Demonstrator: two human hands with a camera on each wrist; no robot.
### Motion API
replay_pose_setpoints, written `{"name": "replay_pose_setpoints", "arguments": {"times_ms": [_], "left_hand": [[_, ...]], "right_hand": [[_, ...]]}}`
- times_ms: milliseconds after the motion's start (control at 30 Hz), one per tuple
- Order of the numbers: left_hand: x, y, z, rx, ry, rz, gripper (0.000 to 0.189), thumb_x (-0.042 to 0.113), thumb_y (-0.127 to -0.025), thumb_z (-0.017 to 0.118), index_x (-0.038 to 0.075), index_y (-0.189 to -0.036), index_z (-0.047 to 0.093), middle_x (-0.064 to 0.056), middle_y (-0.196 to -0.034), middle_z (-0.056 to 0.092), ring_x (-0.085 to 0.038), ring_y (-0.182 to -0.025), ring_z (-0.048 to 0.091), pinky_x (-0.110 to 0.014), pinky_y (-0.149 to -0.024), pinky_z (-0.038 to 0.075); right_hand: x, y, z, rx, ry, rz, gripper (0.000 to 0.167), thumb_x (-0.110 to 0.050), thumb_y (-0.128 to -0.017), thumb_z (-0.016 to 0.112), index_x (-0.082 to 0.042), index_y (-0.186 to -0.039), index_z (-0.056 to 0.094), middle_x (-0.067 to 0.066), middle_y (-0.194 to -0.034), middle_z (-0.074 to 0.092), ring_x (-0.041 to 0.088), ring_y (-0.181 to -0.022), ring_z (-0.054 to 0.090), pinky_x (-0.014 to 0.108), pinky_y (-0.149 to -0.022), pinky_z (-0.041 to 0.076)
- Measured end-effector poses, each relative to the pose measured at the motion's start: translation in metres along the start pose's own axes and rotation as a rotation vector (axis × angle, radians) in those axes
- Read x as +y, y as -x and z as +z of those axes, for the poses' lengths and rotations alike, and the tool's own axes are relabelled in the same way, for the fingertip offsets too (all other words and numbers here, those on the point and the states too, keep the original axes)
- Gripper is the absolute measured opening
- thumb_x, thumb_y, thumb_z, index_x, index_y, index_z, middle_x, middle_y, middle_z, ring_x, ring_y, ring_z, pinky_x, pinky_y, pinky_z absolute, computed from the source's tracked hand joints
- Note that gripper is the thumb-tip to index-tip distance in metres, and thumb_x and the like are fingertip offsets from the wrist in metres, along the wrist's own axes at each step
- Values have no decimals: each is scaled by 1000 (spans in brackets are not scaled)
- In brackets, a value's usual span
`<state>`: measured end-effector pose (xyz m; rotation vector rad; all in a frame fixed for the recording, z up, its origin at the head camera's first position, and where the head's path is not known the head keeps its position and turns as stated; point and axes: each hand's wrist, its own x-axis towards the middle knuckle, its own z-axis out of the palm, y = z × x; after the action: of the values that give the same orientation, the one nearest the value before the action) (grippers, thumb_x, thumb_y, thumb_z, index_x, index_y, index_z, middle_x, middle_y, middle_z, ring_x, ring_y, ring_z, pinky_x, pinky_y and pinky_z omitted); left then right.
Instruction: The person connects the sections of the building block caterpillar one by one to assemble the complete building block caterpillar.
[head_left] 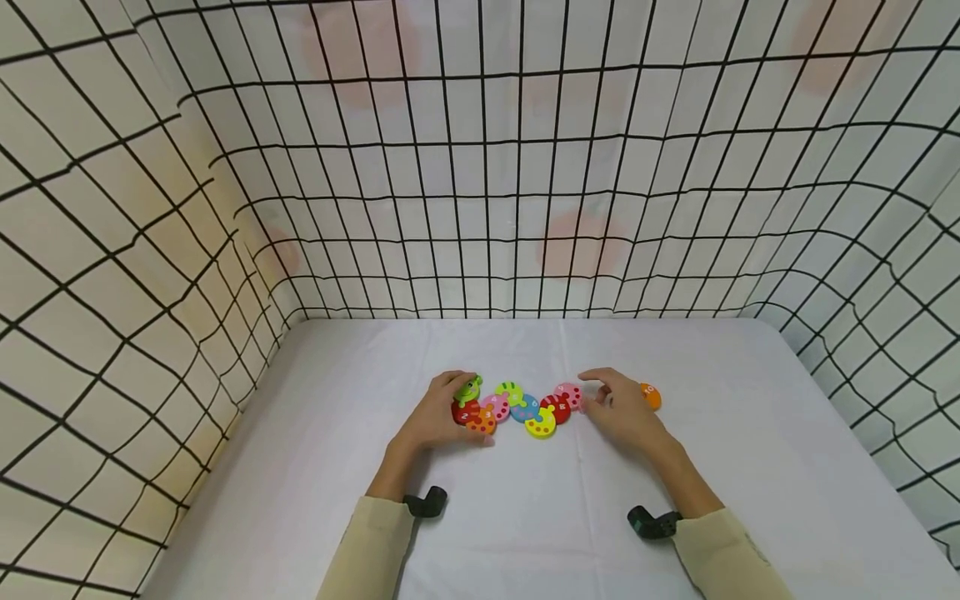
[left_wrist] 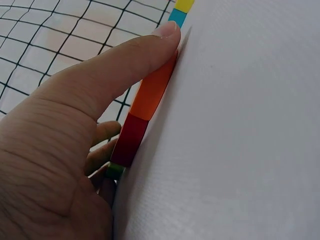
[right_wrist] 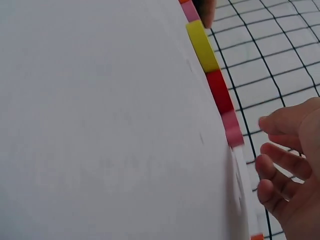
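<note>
A row of round, painted caterpillar puzzle pieces (head_left: 527,407) lies joined in a zigzag on the table. At its left end is a green head piece (head_left: 468,390) with a face. My left hand (head_left: 437,415) curls round that end, fingers behind the head and thumb along the front. In the left wrist view the thumb lies against the edge near the orange piece (left_wrist: 152,92), with a red piece (left_wrist: 129,140) beside it. Just right of the pink end piece (head_left: 568,396), my right hand (head_left: 621,410) is loosely bent and holds nothing. A loose orange piece (head_left: 651,397) shows partly behind it.
White cloth covers the table (head_left: 525,525). Behind and at both sides rises a white curtain (head_left: 495,208) with a black grid. Each wrist wears a small black camera, one on the left (head_left: 427,502) and one on the right (head_left: 652,523).
</note>
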<state>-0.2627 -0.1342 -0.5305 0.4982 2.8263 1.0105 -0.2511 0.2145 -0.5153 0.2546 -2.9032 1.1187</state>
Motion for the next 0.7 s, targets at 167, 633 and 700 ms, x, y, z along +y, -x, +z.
{"name": "replay_pose_setpoints", "arguments": {"times_ms": [167, 633, 700], "left_hand": [[1, -1, 0, 18, 1, -6, 111, 64, -61, 91, 29, -155, 45, -6, -160, 37, -28, -146, 41, -54, -116, 43], [2, 0, 1, 28, 13, -19, 109, 61, -61, 93, 30, -154, 47, -8, -160, 38, -30, -145, 43, -56, -115, 43], [3, 0, 1, 29, 17, -18, 108, 61, -61, 93, 29, -154, 47, -8, -160, 38, -30, -145, 43, -57, -115, 43]], "right_hand": [[15, 9, -21, 112, 54, -9, 39, -21, -96, 70, -10, -133, 64, 11, -100, 62, 26, -90, 55, 35, -74, 52], [62, 24, -56, 70, 181, -87, 61, -15, -88, 77, 2, -142, 55, 27, -153, 44, 48, -121, 52, 64, -100, 48], [66, 26, -57, 40, 179, -89, 65, -14, -89, 76, 2, -146, 50, 27, -156, 41, 49, -127, 51, 66, -105, 44]]}}
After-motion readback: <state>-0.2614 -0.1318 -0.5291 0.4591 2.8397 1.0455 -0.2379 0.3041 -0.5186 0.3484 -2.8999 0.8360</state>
